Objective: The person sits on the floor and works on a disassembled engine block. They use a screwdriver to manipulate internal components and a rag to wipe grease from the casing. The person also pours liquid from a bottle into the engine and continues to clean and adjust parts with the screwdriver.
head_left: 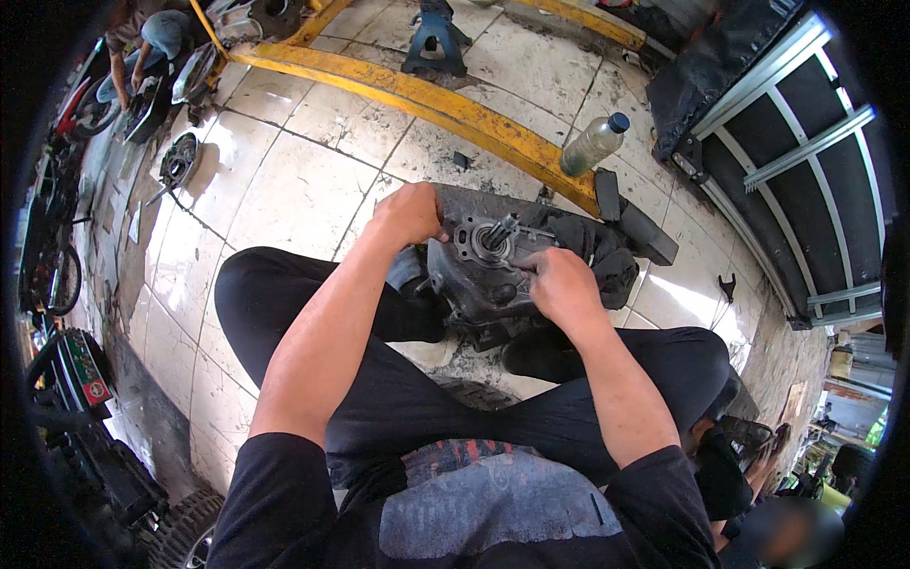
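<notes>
A dark cast-metal gearbox housing [474, 277] sits on the floor between my bent legs. On its top lies a grey metal plate [464, 243] with slotted holes, around a round bearing. A splined shaft [502, 228] sticks up through the middle, leaning to the right. My left hand [410, 214] is closed at the plate's left side, its fingertips low against the edge; what they hold, if anything, is hidden. From the other side my right hand [561, 284] reaches in with fingers curled, thumb and forefinger at the plate's lower right edge.
Black cloth [597, 247] lies right of the housing. A yellow steel beam [408, 90] crosses the tiled floor ahead, with a capped bottle [593, 144] beside it and a blue stand [436, 43] beyond. A forked metal piece [727, 286] lies right. Two other people are at the edges.
</notes>
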Demonstrator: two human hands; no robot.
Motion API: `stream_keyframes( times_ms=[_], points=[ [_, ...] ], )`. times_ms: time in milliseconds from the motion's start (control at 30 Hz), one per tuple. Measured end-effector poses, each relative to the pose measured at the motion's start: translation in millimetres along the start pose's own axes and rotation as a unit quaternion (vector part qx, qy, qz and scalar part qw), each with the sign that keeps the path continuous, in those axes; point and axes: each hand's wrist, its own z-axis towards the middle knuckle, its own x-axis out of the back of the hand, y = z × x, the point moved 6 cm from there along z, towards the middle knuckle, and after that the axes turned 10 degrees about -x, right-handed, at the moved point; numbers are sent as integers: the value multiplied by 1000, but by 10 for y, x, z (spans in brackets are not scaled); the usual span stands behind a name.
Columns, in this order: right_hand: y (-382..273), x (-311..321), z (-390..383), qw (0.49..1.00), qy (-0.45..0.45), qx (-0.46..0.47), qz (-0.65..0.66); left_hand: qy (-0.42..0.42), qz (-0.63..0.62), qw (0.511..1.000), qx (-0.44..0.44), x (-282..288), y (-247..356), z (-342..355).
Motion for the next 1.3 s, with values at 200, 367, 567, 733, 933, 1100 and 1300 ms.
stream_keyframes(
  times_ms=[200, 367, 567, 733, 933, 1100, 1300],
  points=[
    [-195, -235, 95, 998, 52, -4, -24, 12, -8, 1000, -15, -14, -54, -29],
    [29, -182, -38, 998, 17, -36, -39, 44, -49, 997, -36, -95, -181, -36],
    [67, -199, -81, 998, 66, -22, 8, 47, -38, 998, -35, -74, -137, 7],
    [152, -256, -68, 998, 40, 42, 29, 67, -12, 997, -35, -80, -159, 52],
    [-133, -376, 107, 998, 43, -29, -27, 49, -26, 997, -45, -60, -139, -21],
    [-155, -250, -102, 996, 63, -63, -28, 70, -51, 995, -41, -127, -210, -26],
    [-45, -291, -4, 998, 22, -54, -3, 38, -41, 997, -45, -110, -192, -8]
  ],
)
